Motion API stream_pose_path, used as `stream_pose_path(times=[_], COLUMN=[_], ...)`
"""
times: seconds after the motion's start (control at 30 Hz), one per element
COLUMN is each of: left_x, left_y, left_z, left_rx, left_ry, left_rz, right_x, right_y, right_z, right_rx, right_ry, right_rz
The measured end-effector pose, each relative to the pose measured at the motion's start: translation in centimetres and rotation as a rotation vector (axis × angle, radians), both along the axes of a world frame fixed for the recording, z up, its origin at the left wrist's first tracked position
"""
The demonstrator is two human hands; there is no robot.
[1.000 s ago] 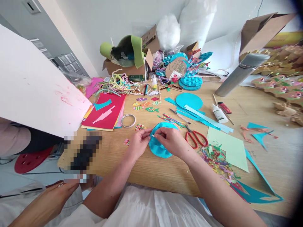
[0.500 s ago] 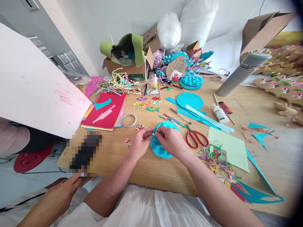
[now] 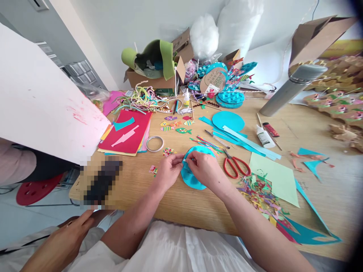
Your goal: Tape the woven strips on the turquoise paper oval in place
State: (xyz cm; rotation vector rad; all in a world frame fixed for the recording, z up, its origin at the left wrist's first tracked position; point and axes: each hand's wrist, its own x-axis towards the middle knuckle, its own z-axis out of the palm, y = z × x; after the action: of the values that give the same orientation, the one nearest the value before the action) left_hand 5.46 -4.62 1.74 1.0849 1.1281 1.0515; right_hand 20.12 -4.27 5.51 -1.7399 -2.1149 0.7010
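our left hand (image 3: pixel 168 172) has its fingers narrow, pinching the upper left edge of the blue disc (image 3: pixel 194 182), which lies before us on the table (image 3: pixel 193 207). our right hand (image 3: pixel 206 170) has thumb and forefinger drawn together beside a small white bit (image 3: pixel 184 160); we cannot tell whether they grip it. we would do well to steady the rim lightly and press with the fingertips alone, so the rippled surface does not crease. to the right lie shredded scraps (image 3: pixel 256 189), then red-handled scissors (image 3: pixel 235 166). beyond are a tape roll (image 3: pixel 154 150), fish cutouts (image 3: pixel 183 130), a cardboard box (image 3: pixel 150 80) and the pale wall (image 3: pixel 113 37).
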Motion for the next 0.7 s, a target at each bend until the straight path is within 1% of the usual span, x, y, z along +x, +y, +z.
stream_pose_path(times=[0.3, 0.53, 0.7], left_x=[0.01, 0.17, 0.19], left_y=[-0.06, -0.16, -0.08], left_z=[-0.31, -0.06, -0.43], left_rx=[0.014, 0.011, 0.016], left_ry=[-0.002, -0.006, 0.010], left_rz=[0.005, 0.039, 0.067], right_x=[-0.35, -0.48, -0.55], right_y=[-0.34, -0.49, -0.61], right_z=[0.21, 0.26, 0.39], right_rx=[0.004, 0.008, 0.007], right_ry=[-0.045, -0.066, -0.078], right_rz=[-0.026, -0.041, -0.044])
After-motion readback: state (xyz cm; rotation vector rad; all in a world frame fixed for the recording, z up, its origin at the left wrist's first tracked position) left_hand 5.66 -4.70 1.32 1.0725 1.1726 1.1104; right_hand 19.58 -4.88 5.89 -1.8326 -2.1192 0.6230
